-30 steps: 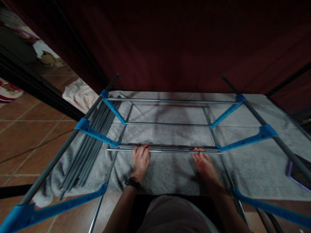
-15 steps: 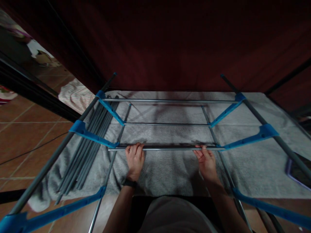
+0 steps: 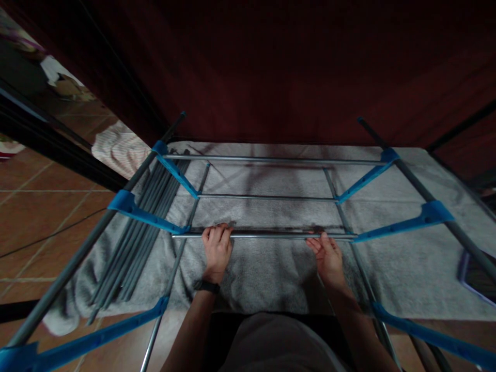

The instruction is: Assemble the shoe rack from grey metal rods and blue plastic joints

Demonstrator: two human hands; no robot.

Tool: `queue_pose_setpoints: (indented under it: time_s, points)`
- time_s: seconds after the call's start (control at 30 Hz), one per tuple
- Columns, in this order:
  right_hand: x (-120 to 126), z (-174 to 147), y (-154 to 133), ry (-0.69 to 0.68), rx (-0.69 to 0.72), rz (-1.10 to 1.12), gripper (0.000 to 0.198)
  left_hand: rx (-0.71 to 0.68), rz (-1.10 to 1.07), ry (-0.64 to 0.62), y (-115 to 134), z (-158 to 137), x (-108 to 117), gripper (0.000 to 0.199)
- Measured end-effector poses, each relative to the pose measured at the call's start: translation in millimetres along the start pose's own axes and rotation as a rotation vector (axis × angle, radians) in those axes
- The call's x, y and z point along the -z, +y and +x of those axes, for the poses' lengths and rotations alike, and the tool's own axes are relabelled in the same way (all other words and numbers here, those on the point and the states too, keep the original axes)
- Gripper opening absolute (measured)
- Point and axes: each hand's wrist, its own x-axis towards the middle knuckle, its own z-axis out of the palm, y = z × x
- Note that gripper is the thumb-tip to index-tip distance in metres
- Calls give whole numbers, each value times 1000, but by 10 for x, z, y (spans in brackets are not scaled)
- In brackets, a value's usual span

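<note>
A grey metal tube [image 3: 267, 235] lies crosswise in front of me, between the two sides of a frame built from grey tubes and blue plastic brackets. Over its left part, the fingers of my left hand [image 3: 217, 250] are wrapped around it. My right hand [image 3: 328, 261] pinches the same tube near its right end, thumb on the near side. That right end meets a blue bracket [image 3: 403, 227]; whether it sits inside is too small to tell. At the left, the tube's end sticks out past the upright beside another blue bracket [image 3: 151, 219]. Farther back, two more crossbars [image 3: 267, 198] span the frame.
Several loose grey tubes [image 3: 135, 243] lie in a bundle on the grey blanket [image 3: 267, 279] at the left. A phone-like device [image 3: 478, 279] rests on the right. Behind the frame hangs a dark red curtain [image 3: 271, 77]. Tiled floor [image 3: 42, 222] shows at left.
Both hands stay on the tube, almost in place. The right side of the frame appears slightly farther right, and my view has shifted a little.
</note>
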Motion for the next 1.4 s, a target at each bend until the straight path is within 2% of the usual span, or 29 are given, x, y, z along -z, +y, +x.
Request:
queue_pose_setpoints:
  time_s: [0.13, 0.27, 0.4, 0.5, 0.67, 0.87, 1.4]
  points:
    - [35, 28, 44, 1, 3, -25, 34, 24, -13, -7, -9, -15, -8, 37]
    - [65, 31, 48, -19, -13, -20, 28, 49, -23, -25, -20, -29, -22, 38]
    - [70, -4, -6, -101, -37, -22, 19, 38, -9, -34, -20, -29, -18, 35]
    - [65, -30, -37, -154, -36, -41, 23, 25, -8, -36, -15, -27, -6, 34]
    - [53, -19, 16, -105, -8, -16, 20, 32, -37, -45, -21, -33, -6, 37]
    - [62, 34, 94, -19, 5, -10, 30, 7, -50, -33, -10, -23, 9, 38]
    - [81, 30, 51, -92, -18, -16, 19, 23, -63, 1, -6, -55, 41, 34]
